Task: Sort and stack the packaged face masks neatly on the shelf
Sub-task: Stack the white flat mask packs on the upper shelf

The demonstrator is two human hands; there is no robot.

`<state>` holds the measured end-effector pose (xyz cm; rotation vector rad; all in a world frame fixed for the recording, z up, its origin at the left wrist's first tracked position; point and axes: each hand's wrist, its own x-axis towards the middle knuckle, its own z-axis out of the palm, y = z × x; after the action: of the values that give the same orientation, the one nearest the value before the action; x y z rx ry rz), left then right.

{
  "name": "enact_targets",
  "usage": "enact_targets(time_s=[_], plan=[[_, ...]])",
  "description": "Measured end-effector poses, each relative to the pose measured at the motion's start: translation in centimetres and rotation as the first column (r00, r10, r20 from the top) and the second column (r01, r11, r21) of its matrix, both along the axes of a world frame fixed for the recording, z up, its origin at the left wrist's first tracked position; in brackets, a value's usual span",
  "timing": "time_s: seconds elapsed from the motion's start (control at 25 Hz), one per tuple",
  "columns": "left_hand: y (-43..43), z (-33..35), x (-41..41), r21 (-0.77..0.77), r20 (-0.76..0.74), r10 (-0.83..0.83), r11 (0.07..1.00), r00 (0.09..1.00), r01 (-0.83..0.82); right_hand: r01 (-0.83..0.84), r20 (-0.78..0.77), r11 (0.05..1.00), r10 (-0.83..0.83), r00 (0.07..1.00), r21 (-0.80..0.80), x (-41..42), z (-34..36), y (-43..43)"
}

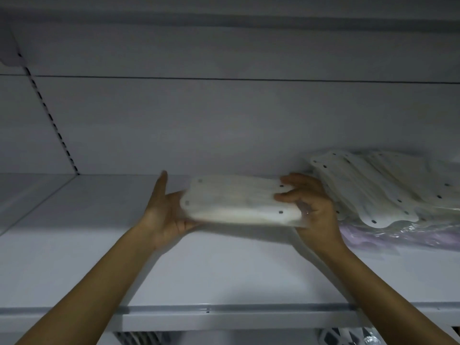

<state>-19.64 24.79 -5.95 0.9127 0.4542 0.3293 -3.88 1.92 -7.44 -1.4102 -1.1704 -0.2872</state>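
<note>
Arms extended. Left hand (166, 215) cups mask pack (239, 201) at its 9 o'clock end; right hand (314, 210) grips its 3 o'clock end.

A thick bundle of white face masks in clear wrap (239, 201) is held level over the white metal shelf (99, 220), gripped at both ends. Right of it slumps a fanned pile of dark-dotted white masks (388, 188).
</note>
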Motion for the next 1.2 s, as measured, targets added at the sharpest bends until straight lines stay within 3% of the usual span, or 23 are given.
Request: enact_targets(time_s=[0.08,0.12,0.16,0.2,0.24,0.32,0.36,0.48,0.56,0.64,0.72,0.8,1.0,1.2], plan=[[0.1,0.5,-0.5,0.081,-0.018,-0.055,0.995,0.998,0.056,0.124,0.087,0.992,-0.121,0.989,-0.032,0.1,-0.6,0.2],[-0.1,0.2,-0.4,0.231,-0.034,-0.020,0.973,0.999,0.027,0.180,0.044,0.983,-0.178,0.983,-0.045,-0.1,-1.1,0.6],[-0.6,0.2,-0.5,0.404,-0.045,0.057,0.914,0.997,-0.034,0.177,-0.126,0.983,-0.181,0.975,-0.039,-0.3,-1.4,1.0],[-0.3,-0.3,-0.4,0.509,-0.013,0.135,0.854,0.991,-0.110,0.122,-0.400,0.992,-0.108,0.910,0.010,-0.4,-1.2,1.4],[-0.1,-0.6,-0.4,0.546,0.028,0.182,0.821,0.983,-0.167,0.034,-0.633,0.995,0.034,0.774,0.095,-0.5,-0.7,1.6],[0.3,-0.8,-0.8,0.602,0.100,0.223,0.763,0.970,-0.238,-0.093,-0.841,0.966,0.255,0.476,0.240,0.0,-0.2,1.4],[0.4,-1.0,-1.0,0.635,0.103,0.239,0.731,0.966,-0.249,-0.119,-0.865,0.969,0.247,0.437,0.216,0.0,0.0,1.1],[-0.7,-1.2,-1.5,0.672,0.058,0.207,0.715,0.977,-0.191,-0.188,-0.704,0.970,0.027,0.710,-0.153,-0.8,0.2,0.7],[-1.5,-1.6,-1.9,0.709,0.021,0.176,0.691,0.984,-0.139,-0.137,-0.614,0.960,-0.043,0.788,-0.244,-0.7,-0.9,0.6],[-1.3,-1.7,-2.2,0.782,0.013,0.229,0.604,0.973,-0.152,-0.057,-0.598,0.975,-0.086,0.797,-0.217,-0.9,-0.9,0.8],[-0.8,-1.9,-2.8,0.832,-0.075,0.228,0.550,0.971,-0.065,-0.063,-0.571,0.963,-0.102,0.815,-0.261,-0.8,-0.7,1.3],[-0.5,-1.9,-4.1,0.828,-0.147,0.208,0.560,0.967,0.005,-0.102,-0.573,0.952,-0.086,0.815,-0.288,-1.3,-0.1,1.9],[2.0,-1.0,-11.7,0.803,-0.106,0.338,0.584,0.935,-0.120,-0.220,-0.678,0.961,0.049,0.733,-0.169,-8.2,1.8,5.3],[6.9,-0.2,-27.2,0.809,-0.026,0.483,0.525,0.876,-0.265,-0.302,-0.699,0.945,0.131,0.703,-0.128,-21.2,2.1,13.9]])
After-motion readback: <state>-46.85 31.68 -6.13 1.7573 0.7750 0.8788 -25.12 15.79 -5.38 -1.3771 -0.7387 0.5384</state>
